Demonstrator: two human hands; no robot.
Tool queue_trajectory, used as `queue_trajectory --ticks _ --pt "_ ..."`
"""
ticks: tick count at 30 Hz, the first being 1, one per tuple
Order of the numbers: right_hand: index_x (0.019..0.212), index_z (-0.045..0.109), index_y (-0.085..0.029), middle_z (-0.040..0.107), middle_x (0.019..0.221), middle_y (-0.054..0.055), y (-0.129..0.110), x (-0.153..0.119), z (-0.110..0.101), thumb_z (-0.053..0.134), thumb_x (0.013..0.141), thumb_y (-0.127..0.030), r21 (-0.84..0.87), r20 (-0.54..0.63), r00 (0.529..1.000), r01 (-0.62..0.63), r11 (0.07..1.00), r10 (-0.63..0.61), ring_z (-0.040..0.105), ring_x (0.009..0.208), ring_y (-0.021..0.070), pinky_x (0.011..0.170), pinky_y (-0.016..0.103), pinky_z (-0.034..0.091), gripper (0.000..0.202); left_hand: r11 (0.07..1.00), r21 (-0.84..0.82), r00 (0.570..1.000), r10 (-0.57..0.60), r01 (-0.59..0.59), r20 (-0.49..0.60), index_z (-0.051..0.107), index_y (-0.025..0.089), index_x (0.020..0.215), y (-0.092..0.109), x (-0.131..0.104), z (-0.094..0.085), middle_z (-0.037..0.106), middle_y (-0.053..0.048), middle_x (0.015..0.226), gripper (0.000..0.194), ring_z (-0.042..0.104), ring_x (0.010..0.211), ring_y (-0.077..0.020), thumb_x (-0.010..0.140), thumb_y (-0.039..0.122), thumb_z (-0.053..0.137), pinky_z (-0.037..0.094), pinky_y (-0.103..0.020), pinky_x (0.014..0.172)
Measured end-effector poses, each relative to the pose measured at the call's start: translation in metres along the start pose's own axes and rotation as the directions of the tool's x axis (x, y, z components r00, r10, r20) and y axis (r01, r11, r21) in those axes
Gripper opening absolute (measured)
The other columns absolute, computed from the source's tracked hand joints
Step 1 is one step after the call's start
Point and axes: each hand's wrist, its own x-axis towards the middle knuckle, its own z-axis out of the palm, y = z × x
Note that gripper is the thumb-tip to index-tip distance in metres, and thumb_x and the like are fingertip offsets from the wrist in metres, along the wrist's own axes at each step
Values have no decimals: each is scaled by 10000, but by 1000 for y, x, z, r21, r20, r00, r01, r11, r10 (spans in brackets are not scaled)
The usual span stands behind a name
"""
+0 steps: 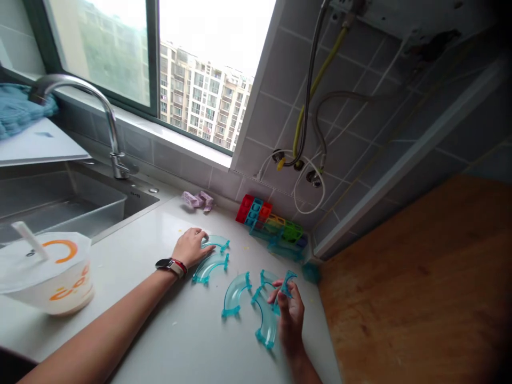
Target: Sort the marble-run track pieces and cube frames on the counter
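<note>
My left hand [191, 246], with a watch on its wrist, has fingers and thumb closed around the left end of a clear turquoise curved track piece [218, 241] on the countertop. Just below it lies a second curved piece [212, 265]. My right hand [291, 312] pinches a small turquoise track piece [288, 282] between thumb and fingers, raised above the counter. Left of that hand are a third curve [234, 293] and another curved piece [266, 320]. One more piece [268, 277] is partly hidden behind my right fingers.
Colourful plastic blocks [254, 210] and more turquoise parts [284, 249] line the tiled wall. A lidded cup with a straw [68, 288] stands at left, near the sink [146, 201] and faucet [114, 133]. A crumpled purple wrapper [198, 200] lies behind. A wooden panel [400, 277] borders the right.
</note>
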Motion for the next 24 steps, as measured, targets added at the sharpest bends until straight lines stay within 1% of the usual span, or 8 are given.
queue_trajectory --ticks 5,8,10,12,13,15,18,24 --pt "1065 638 -180 674 889 49 0 14 -2 705 874 -578 -60 5 1000 -2 998 3 628 701 181 680 327 529 447 999 -37 1000 11 -12 -7 725 175 1095 3 -1 -1 690 -183 1201 556 613 1169 -378 844 662 631 483 -496 1004" --pt "1166 655 -165 689 998 83 -13 40 4 696 884 -545 -249 88 995 66 966 -45 664 826 212 726 326 550 475 996 -85 1000 15 -16 -18 686 146 1199 7 1 -4 706 -188 1197 631 629 1146 -363 907 684 532 484 -491 996" --pt "1240 660 -157 702 1023 93 -25 63 13 649 915 -534 -480 191 980 139 866 -51 668 844 213 756 324 553 498 991 -126 999 31 -34 -28 676 159 1216 11 2 -7 708 -165 1211 604 633 1144 -331 967 658 446 478 -467 1013" --pt "1281 665 -168 716 1015 86 -33 88 26 622 936 -512 -726 332 943 230 648 38 677 864 212 817 321 543 490 983 -167 997 71 -75 -32 692 185 1182 16 3 -10 713 -132 1204 560 638 1134 -297 1010 618 382 475 -434 1022" --pt "1259 690 -182 726 1013 86 -35 100 33 674 903 -493 -771 364 928 251 585 82 683 886 224 839 324 533 474 977 -186 995 97 -101 -34 703 194 1159 18 3 -11 717 -119 1191 546 640 1124 -286 1023 602 366 476 -420 1022" --pt "1208 729 -207 741 1048 93 -33 121 47 757 836 -458 -821 398 905 276 500 153 689 964 256 867 332 516 450 965 -216 989 145 -151 -42 719 201 1122 21 2 -15 725 -107 1157 533 645 1099 -274 1039 578 350 481 -404 1010" --pt "1156 756 -220 759 1099 109 -22 143 65 830 755 -414 -860 426 870 303 411 249 696 1024 290 861 335 506 451 948 -244 979 195 -205 -66 731 199 1077 24 1 -19 730 -104 1121 522 647 1066 -266 1056 540 337 484 -392 990" --pt "1111 771 -236 773 1149 119 -1 161 82 843 734 -444 -885 456 807 367 286 375 711 1068 305 836 326 508 437 926 -274 965 234 -259 -121 734 207 1026 30 -1 -27 733 -96 1066 469 634 1038 -264 1066 488 361 476 -398 975"
